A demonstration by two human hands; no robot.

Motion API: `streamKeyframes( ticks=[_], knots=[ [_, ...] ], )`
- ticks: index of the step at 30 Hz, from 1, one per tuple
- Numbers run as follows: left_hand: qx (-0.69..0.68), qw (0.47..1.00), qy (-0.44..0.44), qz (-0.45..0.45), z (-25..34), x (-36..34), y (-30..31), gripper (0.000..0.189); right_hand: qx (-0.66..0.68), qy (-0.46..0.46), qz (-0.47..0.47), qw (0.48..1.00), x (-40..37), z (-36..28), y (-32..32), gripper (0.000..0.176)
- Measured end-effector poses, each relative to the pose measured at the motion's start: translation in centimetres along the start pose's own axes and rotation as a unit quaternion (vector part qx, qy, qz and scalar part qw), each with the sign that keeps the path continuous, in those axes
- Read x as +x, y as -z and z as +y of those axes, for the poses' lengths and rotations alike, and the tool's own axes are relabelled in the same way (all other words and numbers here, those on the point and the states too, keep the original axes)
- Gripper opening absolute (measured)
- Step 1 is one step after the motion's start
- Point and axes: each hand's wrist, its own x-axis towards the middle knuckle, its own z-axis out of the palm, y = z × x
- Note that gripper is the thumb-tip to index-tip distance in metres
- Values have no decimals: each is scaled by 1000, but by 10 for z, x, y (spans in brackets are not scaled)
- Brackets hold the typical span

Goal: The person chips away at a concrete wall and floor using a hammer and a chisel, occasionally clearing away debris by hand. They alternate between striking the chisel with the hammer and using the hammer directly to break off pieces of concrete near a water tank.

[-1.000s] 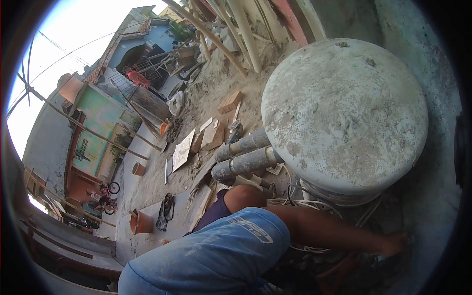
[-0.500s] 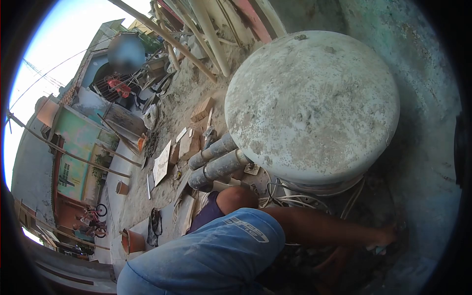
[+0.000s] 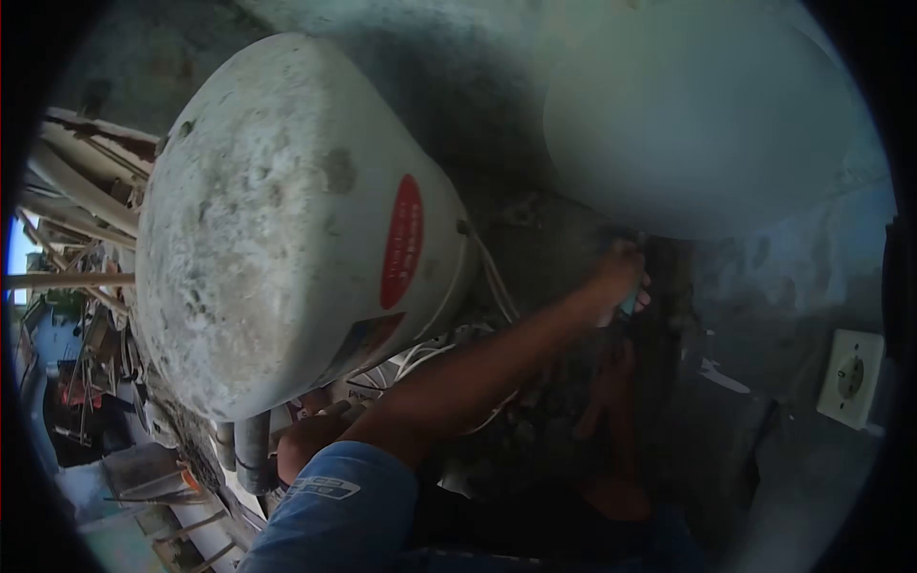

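My left hand (image 3: 621, 277), on the arm with the blue sleeve (image 3: 344, 506), reaches into the dark gap between two white tanks. Its fingers are closed on a small teal object (image 3: 630, 304) that is too small to name. My right hand (image 3: 611, 372) is raised just below it in deep shadow, and its fingers are not clear. The dusty white tank (image 3: 267, 239) with a red oval label (image 3: 401, 244) is to the left of my arm. White cables (image 3: 420, 358) run from under this tank behind my forearm.
A second, smooth white tank (image 3: 697, 124) fills the upper right. A wall socket (image 3: 848, 377) is on the rough wall at the right. Grey pipes (image 3: 250, 439) hang below the dusty tank. Poles and building debris (image 3: 67, 286) lie far left.
The view has swung sharply from the street and yard to the wall gap. My left hand has risen and now holds the teal object higher between the tanks.
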Motion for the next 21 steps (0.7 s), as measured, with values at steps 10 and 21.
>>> streamKeyframes(
  ticks=[10, 21],
  knots=[
    [23, 997, 64, -45, -60, 64, 18, 18, -62, -51, 157, 984, -57, -103, 21, 33],
    [264, 949, 71, -161, -92, 114, -15, 28, -280, 41, 189, 940, -112, -115, 50, 28]
  ],
)
